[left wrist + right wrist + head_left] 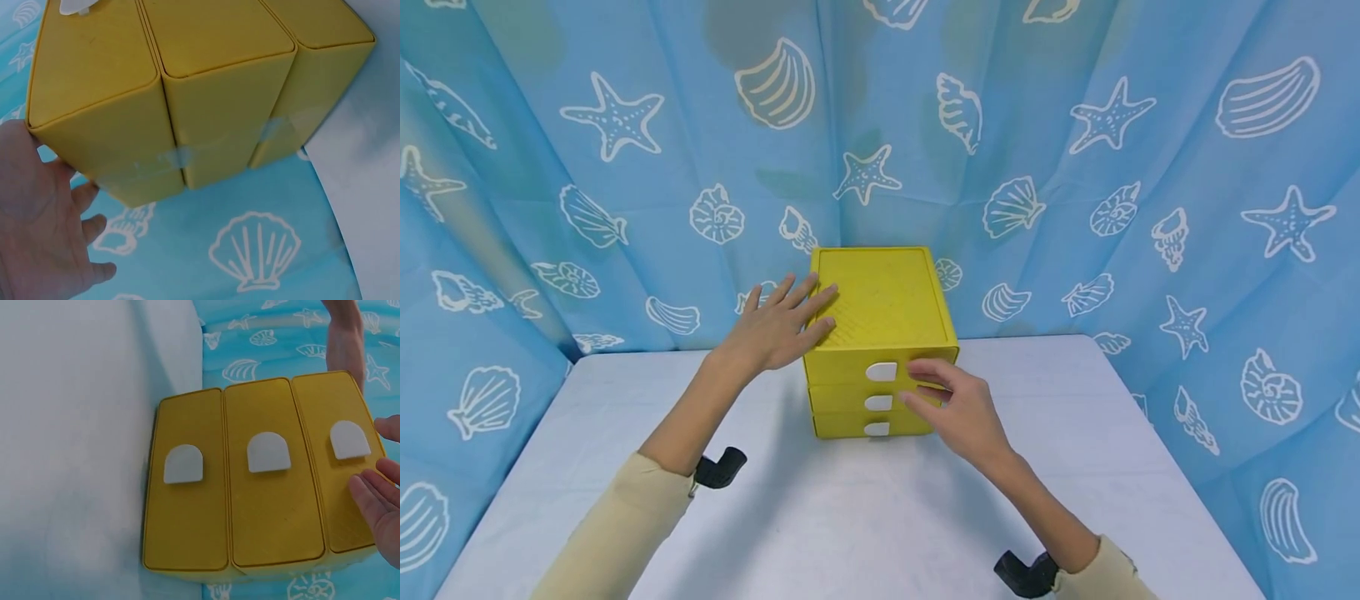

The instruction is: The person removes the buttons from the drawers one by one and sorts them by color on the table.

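A yellow box of three stacked drawers (883, 287) stands at the back of the table, its front facing me. Each drawer front carries a white rounded handle: top (882, 372), middle (878, 403) and bottom (876, 429). All three drawers are closed. My left hand (778, 325) lies with spread fingers over the box's upper left edge; in the left wrist view this hand (37, 219) is at the box's top corner. At the front right, my right hand (962, 408) holds nothing, thumb and fingers apart. Its fingertips are close to the top handle (350, 439) in the right wrist view.
A white-covered table (842, 517) spreads in front of and beside the box. Behind it and along both sides hangs a blue curtain (895, 92) with white shells and starfish. Black wrist mounts (721, 468) sit on both forearms.
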{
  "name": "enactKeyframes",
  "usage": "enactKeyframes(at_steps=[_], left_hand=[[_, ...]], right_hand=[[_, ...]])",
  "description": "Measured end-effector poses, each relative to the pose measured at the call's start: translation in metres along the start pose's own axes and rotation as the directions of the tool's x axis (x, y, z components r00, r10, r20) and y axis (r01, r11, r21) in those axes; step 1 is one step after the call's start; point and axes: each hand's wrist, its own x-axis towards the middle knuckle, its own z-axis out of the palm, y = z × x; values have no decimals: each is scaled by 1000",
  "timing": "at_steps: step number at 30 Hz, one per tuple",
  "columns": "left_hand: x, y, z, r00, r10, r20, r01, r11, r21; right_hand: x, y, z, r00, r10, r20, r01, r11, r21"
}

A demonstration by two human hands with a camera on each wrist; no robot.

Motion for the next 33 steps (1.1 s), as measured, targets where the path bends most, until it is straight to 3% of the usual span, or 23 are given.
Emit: enactKeyframes(at_steps=[11,18,33], left_hand=[[1,0,0,1000,1,10,-1,1000,26],[1,0,1,1000,-4,0,4,999,39],[-1,0,1,1000,3,-8,-2,1000,25]], right_hand=[[2,6,16,996,-47,-74,53,995,83],[4,6,26,980,-135,-144,138,990,8],[10,7,47,941,-147,-304,106,983,-148]])
